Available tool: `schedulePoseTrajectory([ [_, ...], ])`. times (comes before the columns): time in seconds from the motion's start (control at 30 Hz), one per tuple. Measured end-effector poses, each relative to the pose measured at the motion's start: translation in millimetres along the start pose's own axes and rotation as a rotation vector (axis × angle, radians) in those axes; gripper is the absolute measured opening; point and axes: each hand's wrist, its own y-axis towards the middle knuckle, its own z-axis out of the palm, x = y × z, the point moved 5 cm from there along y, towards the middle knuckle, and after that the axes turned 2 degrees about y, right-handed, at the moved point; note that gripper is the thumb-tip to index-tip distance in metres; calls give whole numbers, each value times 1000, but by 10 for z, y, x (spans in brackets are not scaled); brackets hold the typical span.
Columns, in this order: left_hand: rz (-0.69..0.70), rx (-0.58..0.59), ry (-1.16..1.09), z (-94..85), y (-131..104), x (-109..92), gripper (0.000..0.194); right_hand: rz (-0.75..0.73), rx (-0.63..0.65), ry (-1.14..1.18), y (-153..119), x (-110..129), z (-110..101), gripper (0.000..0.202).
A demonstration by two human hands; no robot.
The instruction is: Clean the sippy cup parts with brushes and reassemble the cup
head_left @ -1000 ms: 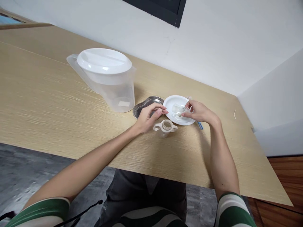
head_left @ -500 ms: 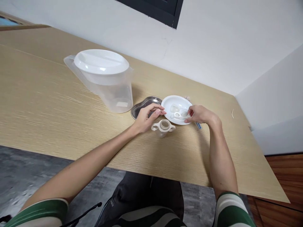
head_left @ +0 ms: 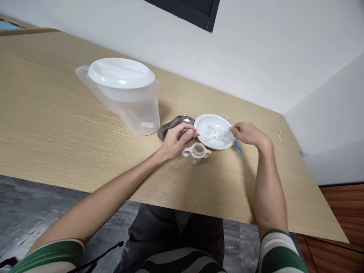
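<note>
My left hand rests over the near edge of a kidney-shaped metal tray. Its fingers are loosely stretched, the tips by the left rim of a white plate, with nothing held. My right hand is closed in a pinch at the plate's right rim. From its fingertips a thin wire-like stem runs left towards a pale, translucent piece in the plate. Small clear and white parts, one with a ring, lie there too. Before the plate stands an uncapped baby bottle with two handles.
A large translucent pitcher with a white lid stands left of the tray. A blue stick-like piece pokes out beside the plate's right rim. Farther right lies a thin white bent strip. The wall borders the table's far edge.
My right hand has moved right, from over the parts in the plate to its right rim, with its fingers now pinched at the thin stem's end. The left hand stays put.
</note>
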Motion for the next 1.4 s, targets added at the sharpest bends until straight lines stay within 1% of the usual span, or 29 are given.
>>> schedulePoseTrajectory([
  [0.1,-12,-22,19,-4,0,-22,45,-42,-191,129,-96,-9,-185,28],
  [0.17,-11,-35,41,-7,1,-34,43,-55,-305,221,-172,-29,-285,29],
  [0.23,-11,-38,65,-5,1,-38,42,-40,-379,250,-235,-83,-316,36],
  [0.27,-11,-37,76,-2,1,-37,43,-21,-399,248,-255,-130,-297,41],
  [0.33,-16,-31,100,3,1,-31,45,31,-426,246,-273,-272,-191,49],
  [0.4,-24,-27,129,6,2,-22,48,102,-480,285,-278,-474,-22,54],
  [0.43,-27,-25,149,7,3,-18,48,139,-510,311,-278,-585,80,55],
  [0.5,-22,-22,195,4,6,-16,48,220,-610,360,-290,-808,277,54],
  [0.57,-2,-25,235,-5,9,-23,46,248,-652,361,-290,-963,457,52],
  [0.63,21,-32,261,-19,11,-32,44,239,-633,340,-273,-1046,587,52],
  [0.73,29,-29,285,-38,19,-32,44,209,-598,350,-245,-1080,675,45],
  [0.83,14,-22,279,-51,36,-8,49,123,-522,355,-199,-1022,736,39],
  [0.93,-2,-20,257,-49,36,18,51,61,-453,324,-172,-942,837,42],
  [1.03,-42,-21,249,-39,16,59,46,51,-398,287,-157,-879,959,40],
  [1.13,-61,-11,288,-33,49,110,42,88,-393,272,-145,-873,1019,28],
  [1.2,-57,-2,335,-28,147,151,41,136,-413,278,-146,-916,1010,23],
  [1.27,-51,17,409,-11,315,200,41,189,-439,293,-157,-985,979,20],
  [1.3,-50,46,452,13,420,230,41,215,-453,302,-166,-1023,960,20],
  [1.37,-55,148,523,99,645,297,46,264,-484,321,-188,-1095,916,23],
  [1.4,-65,228,572,161,751,338,51,287,-506,332,-201,-1128,892,25],
])
